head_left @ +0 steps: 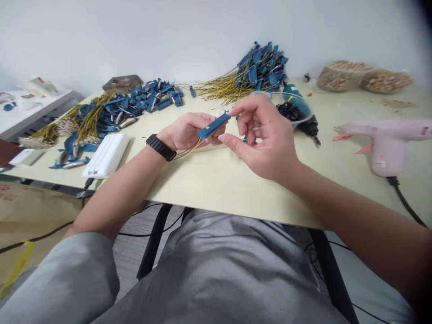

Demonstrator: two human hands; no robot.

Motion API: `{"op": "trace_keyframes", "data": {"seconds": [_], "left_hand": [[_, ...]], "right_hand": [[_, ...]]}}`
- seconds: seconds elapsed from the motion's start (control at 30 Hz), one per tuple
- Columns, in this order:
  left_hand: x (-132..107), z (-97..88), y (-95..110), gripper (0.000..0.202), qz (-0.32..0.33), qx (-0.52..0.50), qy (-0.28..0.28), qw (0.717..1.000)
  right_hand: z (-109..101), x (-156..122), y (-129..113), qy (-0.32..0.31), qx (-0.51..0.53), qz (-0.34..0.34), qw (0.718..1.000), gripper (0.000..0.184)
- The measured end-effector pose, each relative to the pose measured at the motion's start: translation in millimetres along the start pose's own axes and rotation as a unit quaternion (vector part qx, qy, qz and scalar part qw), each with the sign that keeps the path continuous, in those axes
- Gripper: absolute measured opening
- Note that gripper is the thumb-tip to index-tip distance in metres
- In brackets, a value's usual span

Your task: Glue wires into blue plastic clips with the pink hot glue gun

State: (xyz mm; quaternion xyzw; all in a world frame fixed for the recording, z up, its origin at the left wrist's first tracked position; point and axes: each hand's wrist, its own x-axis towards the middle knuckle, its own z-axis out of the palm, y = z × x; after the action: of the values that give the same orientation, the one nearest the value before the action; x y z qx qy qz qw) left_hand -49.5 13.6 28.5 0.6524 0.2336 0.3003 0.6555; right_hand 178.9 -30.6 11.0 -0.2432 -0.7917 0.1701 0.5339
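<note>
Left hand (182,132) holding slim blue plastic strip (215,125), yellow-and-black wires (195,145) seemingly already on | right hand (268,139) beside it, wide | what's left: can't tell

Single cam, head-worn, is looking fwd & down from above wearer's grey shirt (219,270). L hand (187,130) & R hand (268,137) are showing at close range, approx. ctr; worktable (199,180) is spanning mid-frame, its front edge (236,212) sloping toward lower R; wall (168,36) is backing the view up top.
</note>
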Motion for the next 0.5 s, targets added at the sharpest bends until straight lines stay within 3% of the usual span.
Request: {"op": "trace_keyframes", "data": {"seconds": [0.07, 0.17, 0.33, 0.5], "left_hand": [[-1.1, 2.1, 1.8, 0.055, -0.005, -0.011, -0.005, 1.0], [-3.6, 5.9, 2.9, 0.055, -0.03, -0.005, -0.02, 0.999], [-6.3, 5.6, 1.8, 0.067, -0.057, 0.052, -0.063, 0.995], [-7.5, -1.2, 0.1, 0.067, -0.069, 0.1, -0.07, 0.99]], "right_hand": [[-1.6, 2.2, 1.2, 0.025, -0.053, -0.021, 0.998, 0.04], [-4.9, 4.3, 4.6, 0.011, -0.103, -0.037, 0.994, 0.045], [-5.5, 2.5, 9.1, -0.022, -0.071, -0.041, 0.996, 0.029], [-5.2, 2.5, 7.9, -0.038, -0.041, -0.034, 0.998, 0.019]]}}
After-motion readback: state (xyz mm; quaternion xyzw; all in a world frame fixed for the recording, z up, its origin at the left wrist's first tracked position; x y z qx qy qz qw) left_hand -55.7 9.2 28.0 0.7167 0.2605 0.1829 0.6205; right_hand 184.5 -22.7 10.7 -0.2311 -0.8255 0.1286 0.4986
